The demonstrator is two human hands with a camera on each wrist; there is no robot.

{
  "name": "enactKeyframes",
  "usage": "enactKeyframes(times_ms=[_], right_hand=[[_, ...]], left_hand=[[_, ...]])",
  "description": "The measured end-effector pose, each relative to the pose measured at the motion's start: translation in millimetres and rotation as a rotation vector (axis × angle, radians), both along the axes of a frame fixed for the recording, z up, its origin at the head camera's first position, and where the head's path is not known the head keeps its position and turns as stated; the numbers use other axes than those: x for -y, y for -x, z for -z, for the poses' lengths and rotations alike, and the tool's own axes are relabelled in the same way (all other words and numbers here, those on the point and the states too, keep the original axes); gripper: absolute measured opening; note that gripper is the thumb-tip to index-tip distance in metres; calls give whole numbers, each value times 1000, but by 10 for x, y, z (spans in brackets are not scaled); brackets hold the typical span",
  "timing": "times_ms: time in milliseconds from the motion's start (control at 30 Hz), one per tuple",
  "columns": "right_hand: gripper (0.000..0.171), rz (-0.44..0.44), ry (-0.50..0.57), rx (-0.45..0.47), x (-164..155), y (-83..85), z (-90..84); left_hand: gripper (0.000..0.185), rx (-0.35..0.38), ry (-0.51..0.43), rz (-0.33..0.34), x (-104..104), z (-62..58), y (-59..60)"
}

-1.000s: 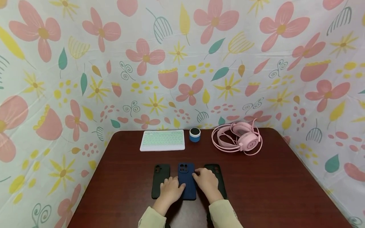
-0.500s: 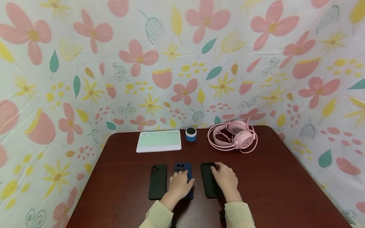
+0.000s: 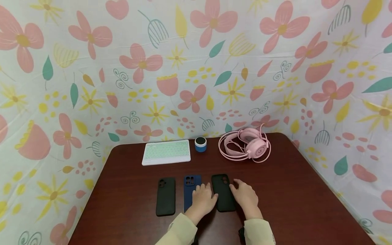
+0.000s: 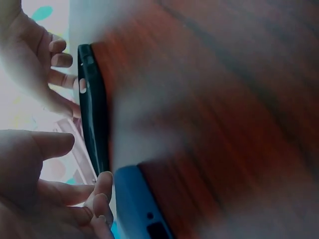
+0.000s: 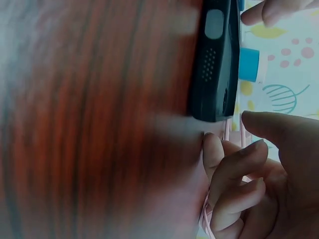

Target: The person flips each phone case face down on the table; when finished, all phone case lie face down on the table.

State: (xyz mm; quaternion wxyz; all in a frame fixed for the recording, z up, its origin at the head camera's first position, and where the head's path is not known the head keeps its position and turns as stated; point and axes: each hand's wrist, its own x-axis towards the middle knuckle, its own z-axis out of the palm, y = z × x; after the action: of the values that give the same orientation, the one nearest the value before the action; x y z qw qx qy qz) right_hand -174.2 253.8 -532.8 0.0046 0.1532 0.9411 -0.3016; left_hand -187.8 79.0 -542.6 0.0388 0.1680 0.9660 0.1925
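Note:
Three phone cases lie in a row on the dark wooden table: a black one (image 3: 165,196) at left, a blue one (image 3: 188,193) in the middle and a second black one (image 3: 223,196) at right. My left hand (image 3: 202,200) hovers over the blue case's right side, fingers spread, its thumb reaching the right black case's left edge. Just right of that black case is my right hand (image 3: 246,197), with fingers relaxed and nothing held. In the right wrist view, thumb and fingertips stand near the end of the black case (image 5: 215,74). The blue case's lower part is partly hidden.
Along the table's back stand a white keyboard (image 3: 166,152) with green keys, a small blue-and-white cylinder (image 3: 200,145) and pink headphones (image 3: 255,148) with a coiled cable. A flower-printed cloth (image 3: 183,68) surrounds the back and sides of the table (image 3: 291,204).
The right hand has gone from the blue case's edge to the right side of the right black case, which lies straighter. The left hand has moved right, across the blue case. The view has panned right.

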Motion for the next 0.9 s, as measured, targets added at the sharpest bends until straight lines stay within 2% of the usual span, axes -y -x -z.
enactKeyframes(times_ms=[333, 567, 733, 900], right_hand=[[41, -13, -29, 0, 87, 12, -6], [39, -34, -73, -10, 99, 30, 7], [36, -62, -126, -15, 104, 34, 9], [34, -60, -133, -22, 119, 41, 13]], left_hand=[[56, -39, 80, -1, -92, 67, -4], [56, -47, 75, 2, -106, 75, 0], [56, -43, 68, 2, -93, 54, -3], [58, -39, 48, 6, -87, 19, -10]])
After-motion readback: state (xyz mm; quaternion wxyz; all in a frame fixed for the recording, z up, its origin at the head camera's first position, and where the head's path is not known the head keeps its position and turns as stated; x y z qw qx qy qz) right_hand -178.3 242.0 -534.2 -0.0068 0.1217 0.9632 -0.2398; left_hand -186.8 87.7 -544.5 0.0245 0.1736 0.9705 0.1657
